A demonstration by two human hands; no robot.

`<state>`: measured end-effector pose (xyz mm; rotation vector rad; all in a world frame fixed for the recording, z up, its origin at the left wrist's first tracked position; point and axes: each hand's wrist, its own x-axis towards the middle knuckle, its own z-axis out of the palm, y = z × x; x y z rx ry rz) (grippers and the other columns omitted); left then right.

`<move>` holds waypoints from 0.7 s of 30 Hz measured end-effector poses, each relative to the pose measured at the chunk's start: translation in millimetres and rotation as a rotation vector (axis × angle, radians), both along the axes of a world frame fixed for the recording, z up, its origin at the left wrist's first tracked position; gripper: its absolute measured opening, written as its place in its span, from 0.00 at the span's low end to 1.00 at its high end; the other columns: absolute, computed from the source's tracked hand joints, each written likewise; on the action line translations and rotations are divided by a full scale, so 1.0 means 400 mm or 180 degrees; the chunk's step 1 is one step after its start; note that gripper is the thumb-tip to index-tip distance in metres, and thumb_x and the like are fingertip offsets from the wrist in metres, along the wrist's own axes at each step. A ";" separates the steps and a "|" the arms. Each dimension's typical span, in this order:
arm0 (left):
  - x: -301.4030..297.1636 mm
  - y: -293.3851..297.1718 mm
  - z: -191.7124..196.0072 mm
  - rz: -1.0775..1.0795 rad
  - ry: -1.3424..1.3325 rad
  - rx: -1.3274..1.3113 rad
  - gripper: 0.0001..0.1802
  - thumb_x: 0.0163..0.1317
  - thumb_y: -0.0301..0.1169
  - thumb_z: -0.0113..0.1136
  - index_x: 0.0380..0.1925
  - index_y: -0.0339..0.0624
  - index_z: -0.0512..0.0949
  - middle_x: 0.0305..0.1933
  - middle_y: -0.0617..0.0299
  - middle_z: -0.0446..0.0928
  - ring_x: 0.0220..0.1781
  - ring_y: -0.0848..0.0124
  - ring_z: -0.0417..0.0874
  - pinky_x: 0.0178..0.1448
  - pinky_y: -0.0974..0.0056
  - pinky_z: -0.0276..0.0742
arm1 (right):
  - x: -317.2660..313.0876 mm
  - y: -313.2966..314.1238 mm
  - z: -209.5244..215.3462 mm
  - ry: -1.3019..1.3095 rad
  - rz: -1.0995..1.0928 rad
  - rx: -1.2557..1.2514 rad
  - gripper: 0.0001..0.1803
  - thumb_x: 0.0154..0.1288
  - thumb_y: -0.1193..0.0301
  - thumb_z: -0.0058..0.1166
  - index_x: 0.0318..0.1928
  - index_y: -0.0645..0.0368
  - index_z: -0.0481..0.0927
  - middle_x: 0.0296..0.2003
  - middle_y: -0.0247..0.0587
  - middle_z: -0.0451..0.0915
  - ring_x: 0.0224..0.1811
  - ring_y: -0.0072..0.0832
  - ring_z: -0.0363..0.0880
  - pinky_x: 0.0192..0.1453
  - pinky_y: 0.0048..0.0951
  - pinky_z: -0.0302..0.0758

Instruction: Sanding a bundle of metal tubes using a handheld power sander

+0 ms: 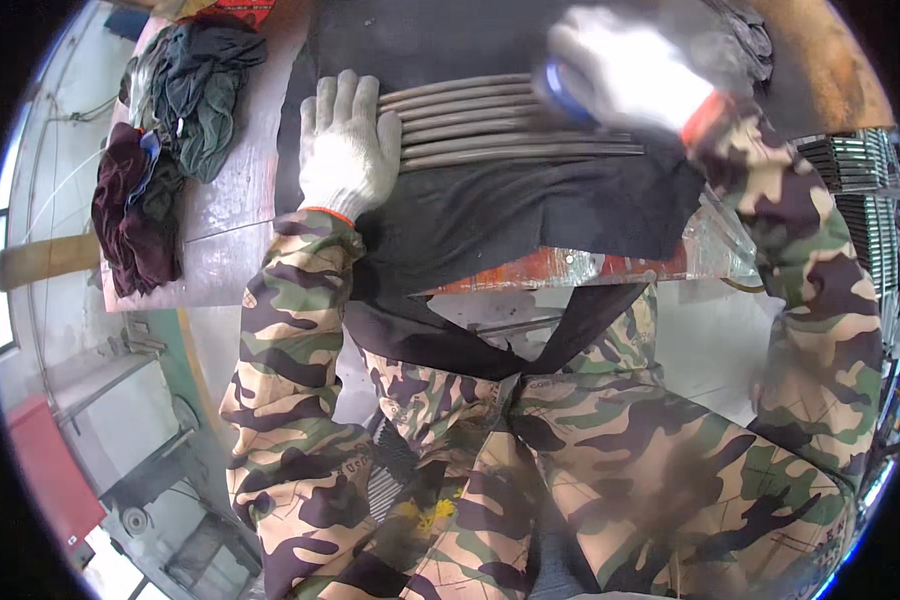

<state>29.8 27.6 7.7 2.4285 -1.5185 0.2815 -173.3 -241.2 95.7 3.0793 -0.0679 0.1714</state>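
- Several thin grey metal rods (465, 128) lie side by side on a black cloth (530, 215), which is spread over the table (232, 205).
- Left hand (346, 150), in a white glove, rests flat at the rods' left ends, fingers straight and only slightly apart, thumb toward the rods.
- Right hand (635, 80), also gloved, is over the right part of the rods, blurred; I cannot tell whether it grips or touches them.
- Something blue (564, 92) shows at the right hand's near-left edge, too smeared to identify.
- Grey-green (198, 100) and maroon rags (130, 215) lie bunched on the table, left of the cloth.
- Camouflage sleeves (295, 320) cover both arms.
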 end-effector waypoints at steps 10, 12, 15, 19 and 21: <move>-0.004 0.028 -0.008 -0.0107 -0.0397 -0.0440 0.26 0.71 0.36 0.57 0.65 0.36 0.77 0.69 0.43 0.76 0.70 0.45 0.75 0.74 0.45 0.68 | 0.113 0.047 -0.027 0.0132 -0.0123 0.0049 0.15 0.68 0.63 0.58 0.52 0.53 0.82 0.46 0.53 0.81 0.49 0.50 0.86 0.48 0.56 0.85; -0.017 -0.013 -0.008 -0.0120 -0.0037 -0.0168 0.25 0.71 0.36 0.58 0.65 0.36 0.77 0.69 0.43 0.76 0.71 0.44 0.74 0.75 0.44 0.68 | 0.109 -0.006 -0.034 -0.0766 0.0211 -0.0597 0.12 0.65 0.62 0.60 0.38 0.58 0.81 0.33 0.53 0.81 0.36 0.52 0.85 0.38 0.53 0.83; -0.006 0.003 -0.022 -0.0151 -0.0227 -0.0326 0.26 0.72 0.37 0.57 0.66 0.36 0.77 0.70 0.42 0.76 0.73 0.42 0.73 0.77 0.43 0.66 | 0.144 0.066 -0.077 -0.0180 -0.0356 0.0018 0.14 0.69 0.62 0.58 0.49 0.53 0.85 0.42 0.52 0.82 0.46 0.49 0.87 0.46 0.55 0.86; -0.008 -0.004 -0.022 -0.0199 -0.0217 -0.0330 0.26 0.73 0.38 0.57 0.67 0.37 0.76 0.71 0.41 0.75 0.75 0.41 0.71 0.78 0.42 0.65 | 0.100 0.137 -0.023 -0.0101 0.0354 -0.0100 0.16 0.69 0.62 0.58 0.53 0.54 0.83 0.45 0.49 0.81 0.52 0.47 0.85 0.49 0.52 0.87; 0.000 0.002 -0.014 -0.0307 -0.0551 -0.0614 0.24 0.65 0.35 0.61 0.58 0.35 0.77 0.62 0.45 0.77 0.66 0.44 0.74 0.70 0.43 0.68 | 0.154 0.097 -0.022 -0.0133 -0.0157 -0.0015 0.16 0.66 0.64 0.59 0.53 0.52 0.84 0.46 0.48 0.82 0.51 0.47 0.86 0.53 0.52 0.86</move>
